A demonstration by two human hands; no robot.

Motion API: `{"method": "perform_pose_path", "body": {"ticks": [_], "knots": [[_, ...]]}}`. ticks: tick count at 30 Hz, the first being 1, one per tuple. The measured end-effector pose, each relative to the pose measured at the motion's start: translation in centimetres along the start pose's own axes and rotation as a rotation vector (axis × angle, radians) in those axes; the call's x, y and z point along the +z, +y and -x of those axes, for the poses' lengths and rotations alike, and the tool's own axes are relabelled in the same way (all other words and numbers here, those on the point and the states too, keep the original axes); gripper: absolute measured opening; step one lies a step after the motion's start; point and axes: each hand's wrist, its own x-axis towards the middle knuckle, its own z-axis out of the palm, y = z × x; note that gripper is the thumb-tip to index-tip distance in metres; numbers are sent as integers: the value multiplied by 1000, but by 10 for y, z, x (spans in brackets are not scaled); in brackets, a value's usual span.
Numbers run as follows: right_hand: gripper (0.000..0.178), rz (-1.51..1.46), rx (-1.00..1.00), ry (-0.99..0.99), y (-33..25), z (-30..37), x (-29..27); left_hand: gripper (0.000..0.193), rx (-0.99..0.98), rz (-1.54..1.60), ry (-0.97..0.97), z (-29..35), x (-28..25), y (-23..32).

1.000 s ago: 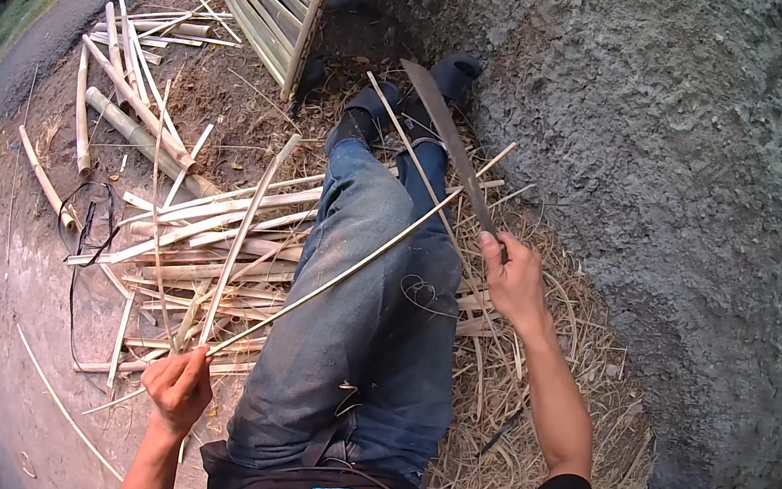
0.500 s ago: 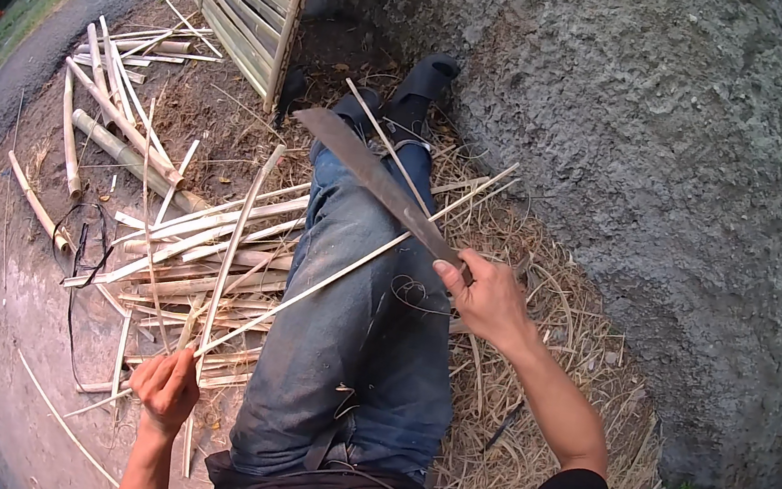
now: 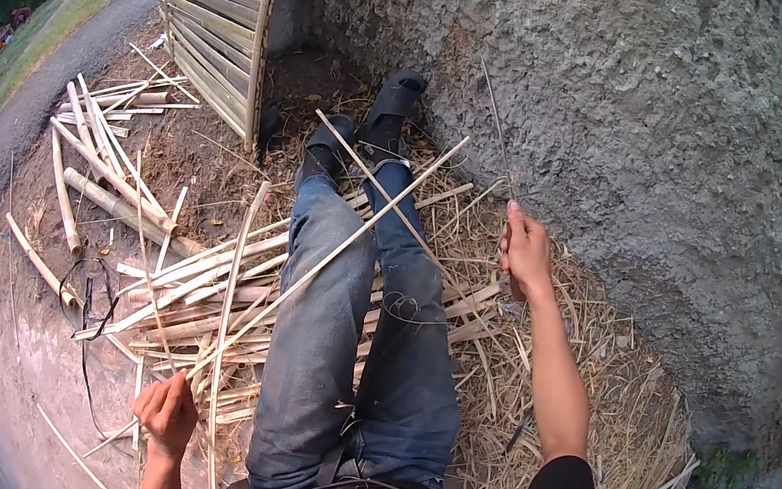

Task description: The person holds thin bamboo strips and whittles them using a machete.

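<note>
My left hand (image 3: pixel 167 410), low at the left, is closed around the near end of a long, thin bamboo strip (image 3: pixel 360 231). The strip slants away across my jeans (image 3: pixel 314 354) toward the far right. In my right hand (image 3: pixel 526 250), out to the right of my legs, is a machete (image 3: pixel 497 119). Its blade points up and away, seen nearly edge-on against the rough wall, and it is apart from the strip. A second thin strip (image 3: pixel 354 156) crosses under the held one over my lower legs.
Split bamboo pieces (image 3: pixel 188 315) are piled left of and beneath my legs. Bamboo poles (image 3: pixel 119 204) lie farther left. A slatted bamboo panel (image 3: pixel 218 16) stands at the back. A rough grey wall (image 3: pixel 663 184) rises on the right, with shavings (image 3: pixel 571 393) below. Black cord (image 3: pixel 94 306) lies left.
The machete has swung off the strip to the right, and its blade has turned from broadside to nearly edge-on. My left hand keeps hold of the strip. The view has shifted slightly.
</note>
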Motion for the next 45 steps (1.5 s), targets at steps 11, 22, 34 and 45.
{"method": "perform_pose_path", "body": {"ticks": [11, 22, 34, 45], "knots": [[55, -599, -54, -79, -62, 79, 30, 22, -23, 67, 16, -30, 26, 27], [51, -72, -217, -59, -43, 105, 81, 13, -386, 207, -333, -22, 1, 19], [59, 120, -296, -199, -48, 131, 96, 26, -735, 600, -578, -114, 37, 95], [57, 56, -450, -149, -44, 130, 98, 38, -1255, 1519, -911, -49, 35, 58]]}}
